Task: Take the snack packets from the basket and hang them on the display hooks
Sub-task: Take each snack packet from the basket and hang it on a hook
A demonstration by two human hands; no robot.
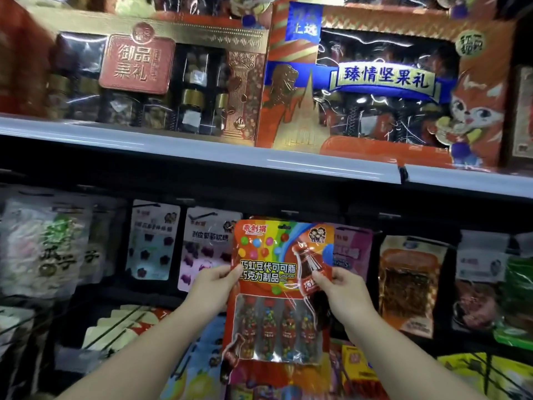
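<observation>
Snack packet (281,287), red with rainbow candies, is held upright before the display row; left hand (212,284) pinches its left edge, right hand (343,287) pinches its right edge, beneath the shelf (202,148) of gift boxes (375,82)

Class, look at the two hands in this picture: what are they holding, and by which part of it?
Both grip the red snack packet: the left hand pinches its left edge and the right hand its right edge, about halfway up.

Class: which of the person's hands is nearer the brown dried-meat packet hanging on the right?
Right. The right hand is beside the brown dried-meat packet; the left hand is farther left.
</observation>
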